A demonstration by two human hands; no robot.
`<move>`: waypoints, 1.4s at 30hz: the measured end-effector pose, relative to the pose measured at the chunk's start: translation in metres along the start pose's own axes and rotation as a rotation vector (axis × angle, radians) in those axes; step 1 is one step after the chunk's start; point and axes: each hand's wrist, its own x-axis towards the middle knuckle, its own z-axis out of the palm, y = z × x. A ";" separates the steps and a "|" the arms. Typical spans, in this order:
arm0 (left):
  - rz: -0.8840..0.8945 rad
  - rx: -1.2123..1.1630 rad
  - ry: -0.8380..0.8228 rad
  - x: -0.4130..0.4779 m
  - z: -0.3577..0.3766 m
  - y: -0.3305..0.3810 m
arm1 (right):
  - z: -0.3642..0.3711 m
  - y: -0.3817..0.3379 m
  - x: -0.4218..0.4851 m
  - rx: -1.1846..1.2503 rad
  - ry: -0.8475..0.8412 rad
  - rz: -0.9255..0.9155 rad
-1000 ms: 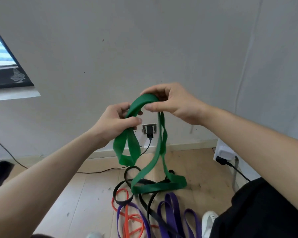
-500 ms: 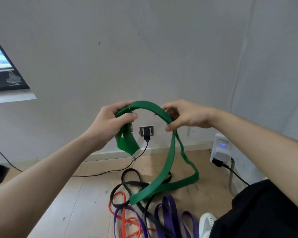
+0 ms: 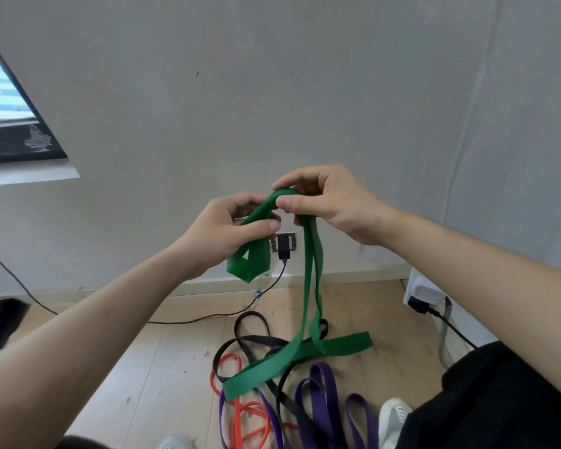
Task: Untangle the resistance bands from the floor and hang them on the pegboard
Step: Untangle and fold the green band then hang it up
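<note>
A wide green resistance band [image 3: 311, 280] hangs from both my hands in front of the wall. My left hand [image 3: 227, 231] grips a short folded loop of it, thumb pressed on top. My right hand [image 3: 327, 202] pinches the band's top bend between thumb and fingers, close to the left hand. The band's long loop drops to the wooden floor and lies over a tangle of a black band [image 3: 250, 338], an orange band [image 3: 240, 413] and purple bands [image 3: 324, 400]. No pegboard is in view.
A wall socket with a black plug [image 3: 284, 246] and its cable sits just behind the band. A white plugged-in device [image 3: 423, 291] stands at the right wall. My white shoe [image 3: 394, 416] is beside the purple bands. A dark window frame [image 3: 17, 140] is at upper left.
My hands have come closer together and the arch of green band between them has closed up. The hanging loop now drops straighter, its lower end spread wider on the floor.
</note>
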 end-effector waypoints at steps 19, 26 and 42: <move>-0.097 -0.032 -0.093 -0.003 -0.026 -0.022 | -0.057 0.020 0.004 0.010 0.306 0.157; -0.073 0.190 0.302 0.002 -0.018 -0.018 | -0.061 0.031 0.001 -0.120 0.121 0.239; -0.117 0.390 0.048 0.000 -0.021 -0.031 | -0.041 0.027 0.000 -0.119 -0.018 0.170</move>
